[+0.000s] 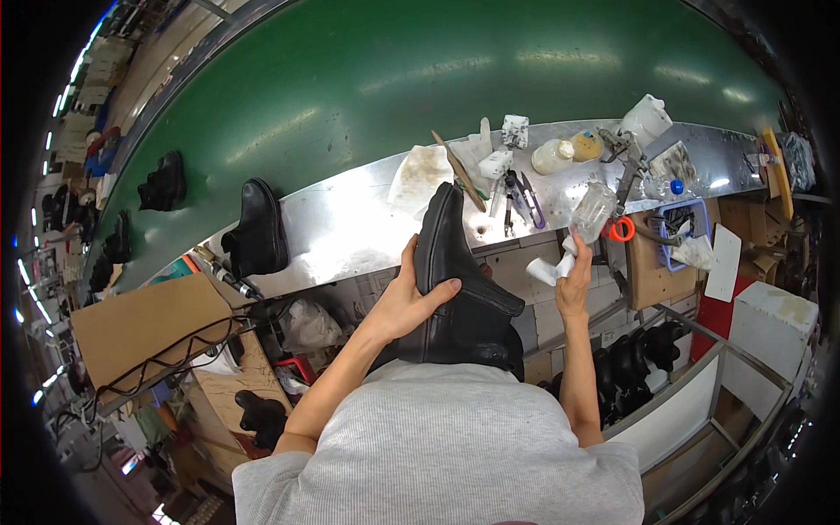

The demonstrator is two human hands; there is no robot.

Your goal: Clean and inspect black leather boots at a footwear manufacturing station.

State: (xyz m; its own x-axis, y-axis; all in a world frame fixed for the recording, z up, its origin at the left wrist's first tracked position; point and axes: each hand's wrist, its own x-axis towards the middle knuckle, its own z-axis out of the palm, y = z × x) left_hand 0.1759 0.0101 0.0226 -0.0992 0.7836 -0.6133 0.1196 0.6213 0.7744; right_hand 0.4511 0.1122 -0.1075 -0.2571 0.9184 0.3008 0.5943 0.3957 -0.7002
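Observation:
In front of my chest, my left hand (411,299) grips a black leather boot (448,241) by its side, thumb across the upper. The boot's toe points away toward the metal bench edge. My right hand (573,284) is closed round the neck of a spray bottle with a white trigger head (547,269) and a clear body (593,212). Its nozzle faces left, toward the boot, with a gap between them. Beyond the right hand, orange-handled scissors (621,229) sit at the bench edge.
The metal bench strip (341,219) borders a green conveyor belt (394,87). Another black boot (256,229) stands left. A white cloth (422,179), purple-handled snips (530,199), a cream bottle (551,157) and a blue basket (684,234) lie beyond. A cardboard sheet (144,328) is at left.

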